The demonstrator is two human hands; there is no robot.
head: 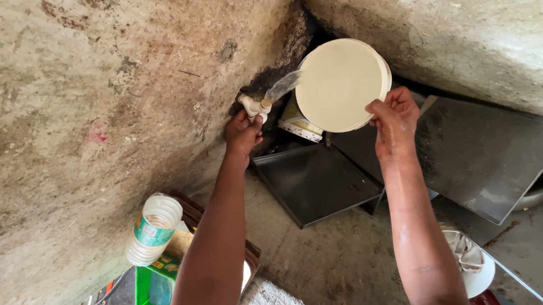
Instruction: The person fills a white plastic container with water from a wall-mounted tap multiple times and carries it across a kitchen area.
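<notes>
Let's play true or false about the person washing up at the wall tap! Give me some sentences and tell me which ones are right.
1. The right hand holds a round cream plate by its edge. True.
2. The left hand rests on the white tap. True.
3. No water comes out of the tap. False: a stream of water runs toward the plate.
4. The plate is square and black. False: it is round and cream; the dark metal trays lean below.
5. A clear plastic bottle stands at lower left. True.
</notes>
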